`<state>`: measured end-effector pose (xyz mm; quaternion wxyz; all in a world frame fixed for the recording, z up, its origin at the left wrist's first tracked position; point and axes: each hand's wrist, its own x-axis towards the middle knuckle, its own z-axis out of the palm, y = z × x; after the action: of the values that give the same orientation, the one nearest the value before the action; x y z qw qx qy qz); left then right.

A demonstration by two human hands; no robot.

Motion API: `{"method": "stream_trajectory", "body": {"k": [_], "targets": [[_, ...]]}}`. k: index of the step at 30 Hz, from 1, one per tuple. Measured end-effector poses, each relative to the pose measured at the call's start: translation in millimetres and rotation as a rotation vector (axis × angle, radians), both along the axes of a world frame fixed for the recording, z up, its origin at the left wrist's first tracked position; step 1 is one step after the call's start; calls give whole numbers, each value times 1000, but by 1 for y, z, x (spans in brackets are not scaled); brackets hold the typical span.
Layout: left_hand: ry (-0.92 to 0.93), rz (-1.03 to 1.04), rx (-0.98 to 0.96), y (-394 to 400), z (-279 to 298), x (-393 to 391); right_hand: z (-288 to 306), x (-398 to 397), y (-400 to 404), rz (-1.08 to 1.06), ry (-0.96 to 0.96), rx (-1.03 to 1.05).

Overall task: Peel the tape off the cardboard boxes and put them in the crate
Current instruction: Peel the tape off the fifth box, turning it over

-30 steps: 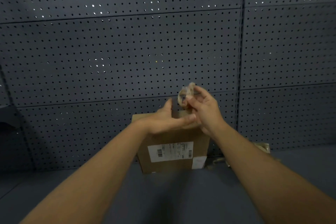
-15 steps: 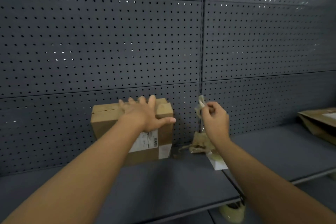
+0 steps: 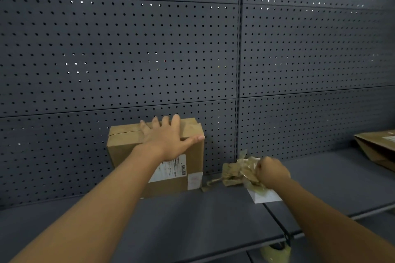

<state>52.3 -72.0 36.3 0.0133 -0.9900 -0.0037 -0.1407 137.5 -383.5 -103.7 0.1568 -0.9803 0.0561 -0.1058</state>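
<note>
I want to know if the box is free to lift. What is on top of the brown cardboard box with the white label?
Only the left hand rests flat on the brown cardboard box, fingers spread. The hand covers part of the top flaps, so any tape there cannot be seen.

Dark grey perforated wall panels [image 3: 128, 53] behind, split by a vertical upright [image 3: 239, 70], pinpoints of light glinting through some holes, and below them matte grey shelf boards [image 3: 192, 220] butted side by side.
</note>
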Motion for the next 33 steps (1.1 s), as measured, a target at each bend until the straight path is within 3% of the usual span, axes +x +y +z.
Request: {"method": "stream_trajectory", "body": {"k": [4,11,16,20,27,33], "targets": [[-9,-2,8,2,-2,0,14,5,-4,-2,131,156],[-11,-19,37,3,-1,-2,39,-13,-7,-69,-55,183],[37,-118,33,28,5,-6,58,-20,6,10,-162,389],[72,-179,69,40,14,-15,86,-30,46,176,-256,484],[20,-223,49,58,9,-31,134,-67,127,676,-298,613],[-50,-245,-60,72,10,-44,138,-80,148,729,-331,458]]}}
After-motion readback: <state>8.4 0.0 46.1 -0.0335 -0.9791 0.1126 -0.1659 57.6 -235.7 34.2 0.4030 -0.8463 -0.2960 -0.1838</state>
